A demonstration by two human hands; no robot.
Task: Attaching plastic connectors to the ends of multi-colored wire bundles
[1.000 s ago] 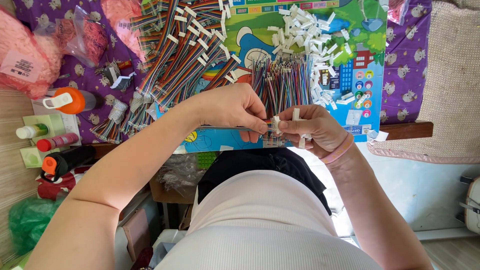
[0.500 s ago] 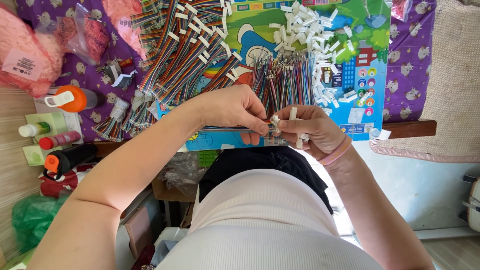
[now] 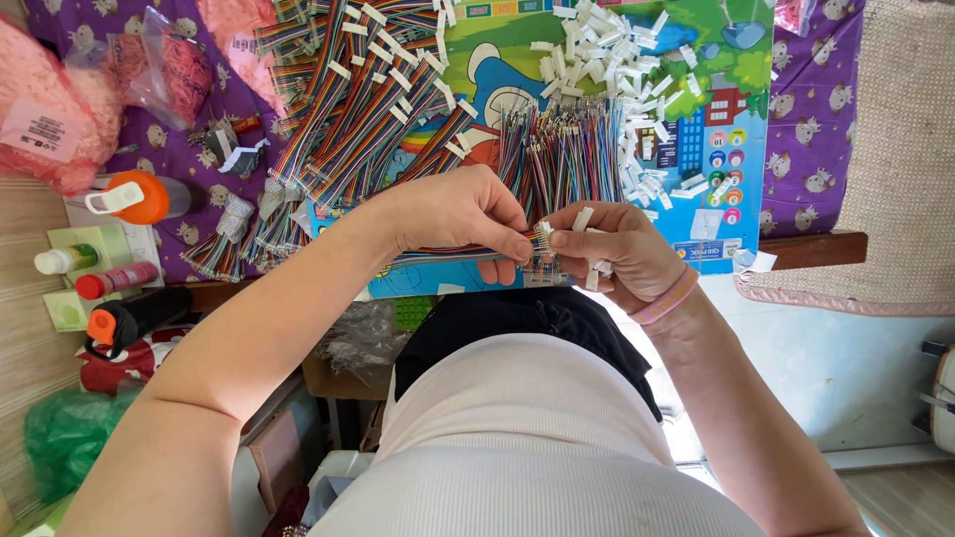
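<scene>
Fingers of my left hand (image 3: pixel 453 211) pinch a rainbow ribbon cable (image 3: pixel 453 257) by its end, while my right hand (image 3: pixel 619 254) grips a small white connector (image 3: pixel 582 219) against it, both just below the loose wire bundle (image 3: pixel 562 159) on the cartoon mat (image 3: pixel 696 149).

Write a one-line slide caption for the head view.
Left hand and right hand pinch a rainbow-coloured ribbon cable at its small white plastic connector above the cartoon-printed mat.
</scene>
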